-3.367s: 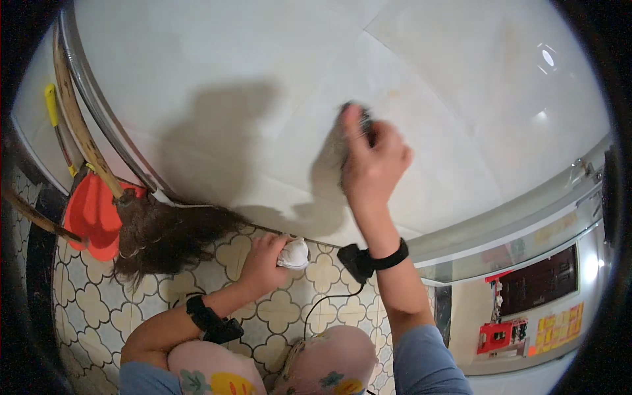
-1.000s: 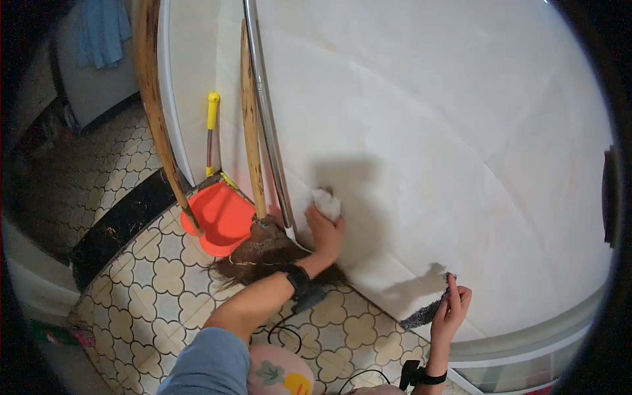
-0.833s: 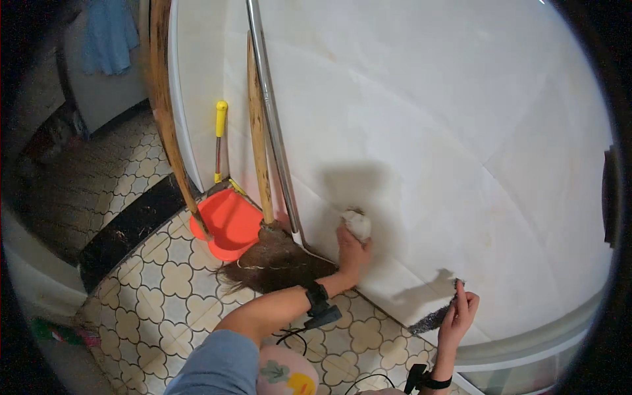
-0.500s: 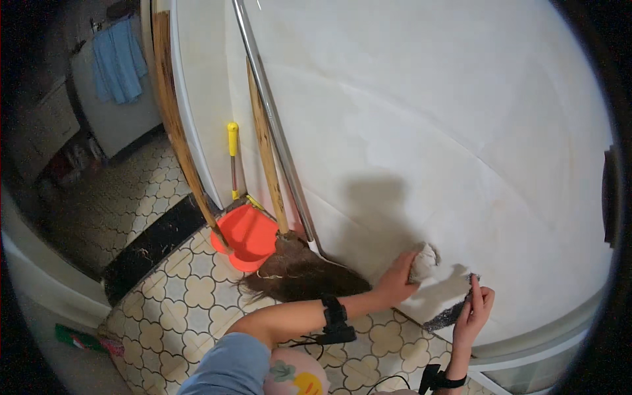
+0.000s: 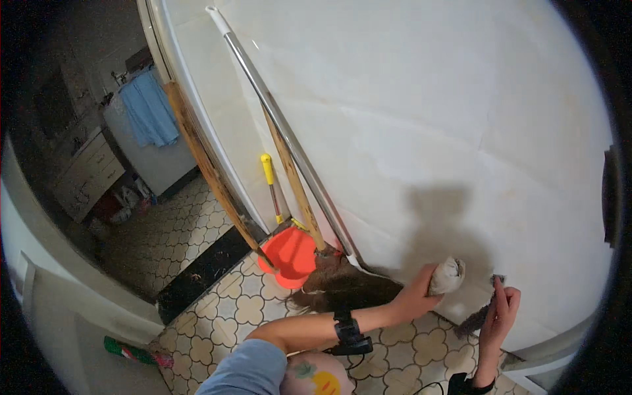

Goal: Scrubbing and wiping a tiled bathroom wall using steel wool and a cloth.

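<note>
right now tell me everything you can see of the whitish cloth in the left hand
The cloth is a small wad of off-white, greyish fabric, crumpled into a rounded lump and looking soft. The left hand grips it from below with the fingers wrapped around its lower part, so only the upper bulge shows. It is pressed against the pale tiled wall low down, near the patterned floor, inside the shadow on the wall. The right hand is close beside it but apart.
</note>
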A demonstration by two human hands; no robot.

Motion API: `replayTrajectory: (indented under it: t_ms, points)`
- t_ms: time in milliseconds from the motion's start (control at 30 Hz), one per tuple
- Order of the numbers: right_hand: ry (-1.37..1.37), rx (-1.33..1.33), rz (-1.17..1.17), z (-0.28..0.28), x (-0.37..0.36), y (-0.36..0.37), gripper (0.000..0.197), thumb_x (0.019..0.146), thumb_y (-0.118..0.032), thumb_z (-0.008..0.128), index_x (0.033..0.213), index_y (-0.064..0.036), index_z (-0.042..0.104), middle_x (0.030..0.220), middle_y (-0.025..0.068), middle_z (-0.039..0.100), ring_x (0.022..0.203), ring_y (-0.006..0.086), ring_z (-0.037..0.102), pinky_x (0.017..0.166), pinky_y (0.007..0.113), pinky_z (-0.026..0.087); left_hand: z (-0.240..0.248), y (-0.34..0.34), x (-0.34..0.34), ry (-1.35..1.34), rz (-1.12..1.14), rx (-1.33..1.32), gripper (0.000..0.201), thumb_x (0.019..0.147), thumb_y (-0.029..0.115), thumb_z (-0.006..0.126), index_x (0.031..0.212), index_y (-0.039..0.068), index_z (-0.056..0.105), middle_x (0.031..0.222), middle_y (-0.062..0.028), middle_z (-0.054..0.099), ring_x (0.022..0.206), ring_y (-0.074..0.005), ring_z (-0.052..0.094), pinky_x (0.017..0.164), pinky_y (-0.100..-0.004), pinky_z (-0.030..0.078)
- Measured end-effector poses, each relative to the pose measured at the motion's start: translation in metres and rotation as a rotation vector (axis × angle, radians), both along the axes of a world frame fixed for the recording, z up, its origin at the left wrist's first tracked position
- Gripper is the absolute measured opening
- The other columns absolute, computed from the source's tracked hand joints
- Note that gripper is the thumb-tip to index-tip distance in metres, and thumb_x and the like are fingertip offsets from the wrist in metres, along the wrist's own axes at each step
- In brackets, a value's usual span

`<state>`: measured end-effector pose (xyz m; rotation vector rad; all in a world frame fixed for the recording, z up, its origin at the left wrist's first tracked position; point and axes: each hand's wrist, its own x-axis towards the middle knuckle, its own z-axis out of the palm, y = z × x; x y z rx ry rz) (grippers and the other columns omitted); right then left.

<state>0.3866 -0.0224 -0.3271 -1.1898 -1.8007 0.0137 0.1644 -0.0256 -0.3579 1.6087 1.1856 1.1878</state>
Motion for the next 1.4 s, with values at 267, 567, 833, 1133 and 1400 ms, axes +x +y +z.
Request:
replayTrajectory:
  t_ms: [267,567,833,1133,1400]
  points:
    - [-0.217,-0.017,0.117,0.020,-0.010,0.002,0.044,0.079,0.009,0.050,0.117,-0.0083,0.063,0.090,0.0099,0.051,0.084,0.0226,0.050,0.077,0.030,0.043,0.045,-0.002,-0.051,0.003,0.124,-0.139,0.076,0.076,0.013,0.071,0.137,-0.001,0.028,0.128,-0.0174,0.050,0.120,-0.0246,0.047,0.103,-0.0356,0.037]
    - [-0.326,-0.233,0.316,-0.001,-0.040,0.007,0.038,0.081,0.004,0.051,0.115,-0.0041,0.063,0.092,0.0098,0.052,0.085,0.0212,0.051,0.076,0.029,0.043,0.030,-0.022,-0.121,-0.236,0.241,-0.396,0.060,0.086,0.007,0.061,0.136,0.001,0.029,0.113,-0.0097,0.054,0.099,-0.0165,0.055,0.083,-0.0272,0.045]
    - [-0.425,-0.375,0.534,-0.015,-0.080,0.014,0.052,0.069,0.008,0.054,0.113,-0.0158,0.066,0.090,0.0092,0.052,0.080,0.0247,0.052,0.070,0.031,0.044,0.029,-0.046,-0.154,-0.389,0.357,-0.533,0.059,0.081,0.013,0.067,0.131,0.003,0.037,0.108,-0.0079,0.060,0.092,-0.0156,0.058,0.078,-0.0279,0.046]
    - [-0.692,-0.585,0.938,0.007,-0.073,0.024,0.045,0.070,-0.001,0.061,0.111,-0.0190,0.064,0.073,0.0062,0.053,0.069,0.0250,0.053,0.059,0.037,0.040,0.038,-0.040,-0.153,-0.241,0.462,-0.470,0.055,0.078,0.014,0.069,0.126,0.002,0.046,0.112,-0.0065,0.060,0.103,-0.0168,0.057,0.090,-0.0311,0.044]
    - [-0.726,-0.832,1.124,0.053,-0.087,-0.009,0.058,0.063,0.000,0.059,0.119,-0.0165,0.059,0.082,0.0069,0.053,0.076,0.0257,0.053,0.065,0.039,0.040,0.078,-0.092,-0.185,-0.325,0.473,-0.741,0.066,0.078,0.005,0.070,0.135,0.006,0.037,0.115,-0.0053,0.058,0.103,-0.0160,0.056,0.091,-0.0306,0.045]
